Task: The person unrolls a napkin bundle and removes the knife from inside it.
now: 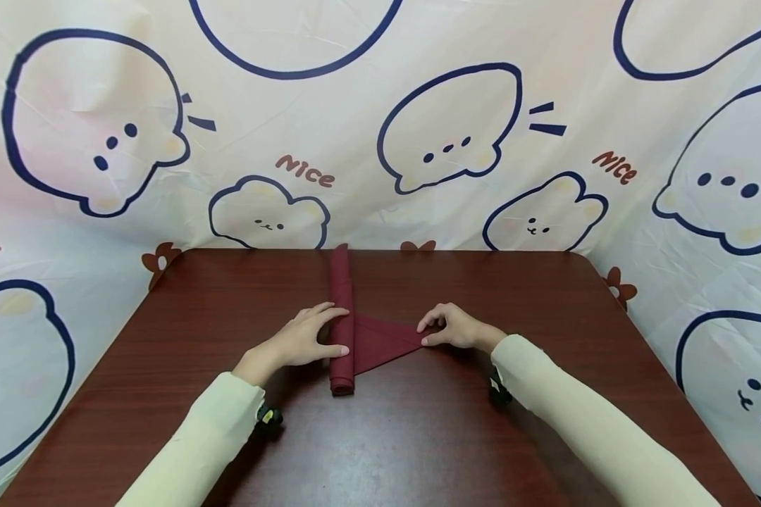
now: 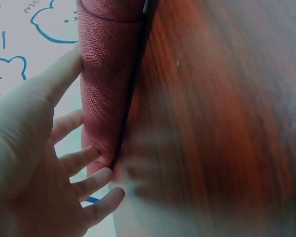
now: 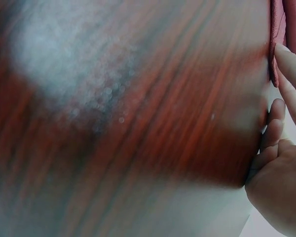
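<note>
A dark red cloth lies on the table, most of it wound into a long roll (image 1: 342,285) that points away from me. From the roll's right side a flat triangular flap (image 1: 382,342) tapers to a corner. My left hand (image 1: 301,338) rests on the roll, thumb on the near part and fingers spread farther up. In the left wrist view those fingers (image 2: 71,163) lie splayed along the knitted-looking fabric. At the flap's tip my right hand (image 1: 454,328) pinches the corner between thumb and forefinger; the right wrist view catches only a strip of cloth (image 3: 275,54).
The brown wood-grain table (image 1: 406,436) has a far edge that the roll's end reaches. Behind and beside it hangs a pale curtain (image 1: 355,127) printed with blue cartoon outlines. A small dark device (image 1: 269,417) sits at the left wrist, another (image 1: 499,391) at the right.
</note>
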Demonstrator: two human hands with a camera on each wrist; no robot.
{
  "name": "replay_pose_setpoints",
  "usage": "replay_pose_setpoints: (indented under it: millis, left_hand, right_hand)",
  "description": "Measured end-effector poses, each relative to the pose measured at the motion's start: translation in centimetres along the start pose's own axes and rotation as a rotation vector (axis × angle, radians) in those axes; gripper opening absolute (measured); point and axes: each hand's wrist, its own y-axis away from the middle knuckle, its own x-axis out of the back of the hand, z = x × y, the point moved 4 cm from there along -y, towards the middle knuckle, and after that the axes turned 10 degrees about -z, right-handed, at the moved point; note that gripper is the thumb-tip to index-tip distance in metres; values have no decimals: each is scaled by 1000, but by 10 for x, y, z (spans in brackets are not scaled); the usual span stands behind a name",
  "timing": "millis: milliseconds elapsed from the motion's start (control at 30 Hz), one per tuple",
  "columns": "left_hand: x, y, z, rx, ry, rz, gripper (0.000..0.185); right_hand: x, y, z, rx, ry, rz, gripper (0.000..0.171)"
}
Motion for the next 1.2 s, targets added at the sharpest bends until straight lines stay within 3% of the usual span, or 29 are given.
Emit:
replay_pose_setpoints:
  millis: [700,900,1200]
  left_hand:
    - [-2,5,-2,7,41,12,75]
    - [-1,0,7,7,6,12,74]
    - [4,-15,27,-42,-76,77,70]
  right_hand:
    - [-2,-3,4,-7,-18,16,15]
    - [-1,-3,8,-30,-18,10,14]
    - [-3,-5,7,-9,-24,14,14]
